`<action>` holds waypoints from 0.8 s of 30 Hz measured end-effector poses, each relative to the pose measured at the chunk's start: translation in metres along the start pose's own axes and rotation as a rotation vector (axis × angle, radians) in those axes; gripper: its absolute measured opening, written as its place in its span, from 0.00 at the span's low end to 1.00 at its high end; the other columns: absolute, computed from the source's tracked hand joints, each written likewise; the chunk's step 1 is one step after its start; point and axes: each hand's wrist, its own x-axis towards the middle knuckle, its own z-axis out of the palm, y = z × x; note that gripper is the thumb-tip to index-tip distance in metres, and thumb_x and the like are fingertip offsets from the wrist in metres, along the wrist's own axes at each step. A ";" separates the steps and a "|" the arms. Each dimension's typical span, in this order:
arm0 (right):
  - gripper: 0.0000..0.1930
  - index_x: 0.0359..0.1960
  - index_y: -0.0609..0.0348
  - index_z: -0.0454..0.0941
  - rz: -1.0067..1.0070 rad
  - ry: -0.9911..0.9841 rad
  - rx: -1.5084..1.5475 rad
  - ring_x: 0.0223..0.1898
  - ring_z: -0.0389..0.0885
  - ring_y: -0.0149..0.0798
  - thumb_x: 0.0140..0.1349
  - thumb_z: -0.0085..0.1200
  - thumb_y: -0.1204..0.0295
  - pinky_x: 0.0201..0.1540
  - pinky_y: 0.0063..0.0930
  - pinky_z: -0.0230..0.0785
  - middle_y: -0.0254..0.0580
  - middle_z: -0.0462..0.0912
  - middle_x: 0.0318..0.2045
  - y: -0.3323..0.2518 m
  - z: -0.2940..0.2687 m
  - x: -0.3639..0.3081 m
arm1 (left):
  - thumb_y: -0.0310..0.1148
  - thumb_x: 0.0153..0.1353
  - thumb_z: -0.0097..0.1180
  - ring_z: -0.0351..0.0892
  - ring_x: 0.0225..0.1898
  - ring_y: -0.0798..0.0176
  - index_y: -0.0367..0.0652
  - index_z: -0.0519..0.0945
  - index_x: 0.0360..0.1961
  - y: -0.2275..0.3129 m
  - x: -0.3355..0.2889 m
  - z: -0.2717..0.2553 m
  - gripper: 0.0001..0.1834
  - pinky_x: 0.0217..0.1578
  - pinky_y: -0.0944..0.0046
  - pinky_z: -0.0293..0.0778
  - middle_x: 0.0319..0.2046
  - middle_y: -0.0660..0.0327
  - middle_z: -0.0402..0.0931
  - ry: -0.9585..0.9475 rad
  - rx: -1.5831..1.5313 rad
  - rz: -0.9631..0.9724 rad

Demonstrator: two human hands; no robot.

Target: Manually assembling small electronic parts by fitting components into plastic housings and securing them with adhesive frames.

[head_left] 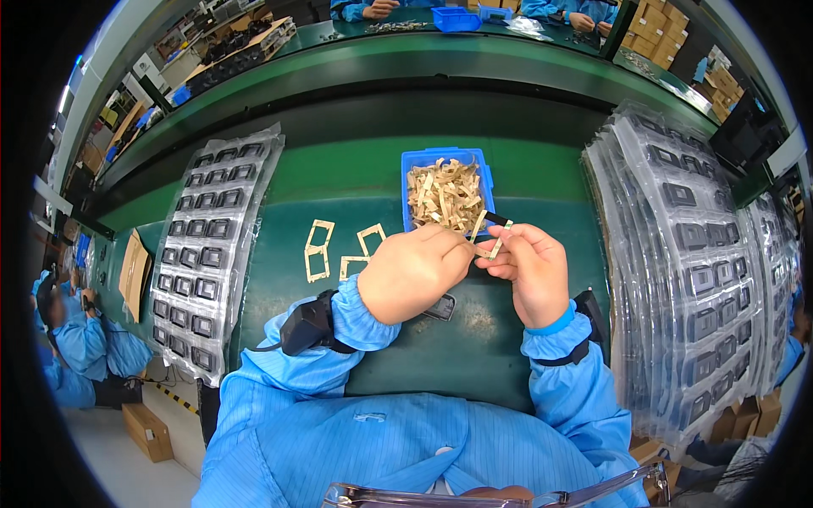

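Between my hands, above the near edge of the blue bin (489, 173), is a thin cream frame-shaped strip (500, 243) with a black piece at its top. My right hand (538, 275) pinches its right side between thumb and fingers. My left hand (419, 269) is closed at its left end; the fingertips are partly hidden behind the back of the hand. Similar cream frame strips (318, 250) lie on the table left of my left hand. Just below that hand, a small dark plastic part (441, 307) rests on the table, partly covered.
Cream strip scraps (445, 195) heap up in the bin. A clear tray of black square parts (203, 245) lies at left; stacked clear trays (677, 254) stand at right. A raised green ledge (339, 72) crosses the back, with co-workers' hands (381, 8) beyond.
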 end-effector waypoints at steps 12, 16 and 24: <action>0.10 0.37 0.63 0.86 -0.918 0.024 -0.814 0.38 0.87 0.45 0.51 0.68 0.81 0.39 0.31 0.79 0.46 0.89 0.41 0.006 0.010 0.001 | 0.24 0.61 0.59 0.79 0.32 0.52 0.39 0.78 0.38 0.007 0.008 -0.010 0.05 0.32 0.61 0.75 0.33 0.56 0.78 -0.026 -0.483 -0.564; 0.09 0.35 0.64 0.85 -1.097 0.017 -0.925 0.35 0.85 0.48 0.50 0.66 0.83 0.37 0.35 0.78 0.47 0.88 0.36 0.009 0.007 0.002 | 0.22 0.61 0.56 0.78 0.32 0.52 0.38 0.76 0.37 0.009 0.009 -0.006 0.04 0.32 0.59 0.74 0.32 0.56 0.77 -0.008 -0.471 -0.447; 0.05 0.32 0.64 0.84 -0.846 0.208 -0.785 0.28 0.82 0.41 0.53 0.63 0.82 0.31 0.31 0.72 0.43 0.84 0.26 0.005 0.008 -0.004 | 0.24 0.57 0.64 0.80 0.34 0.49 0.38 0.77 0.34 -0.035 0.007 0.000 0.07 0.32 0.56 0.77 0.30 0.54 0.78 0.155 0.124 -0.285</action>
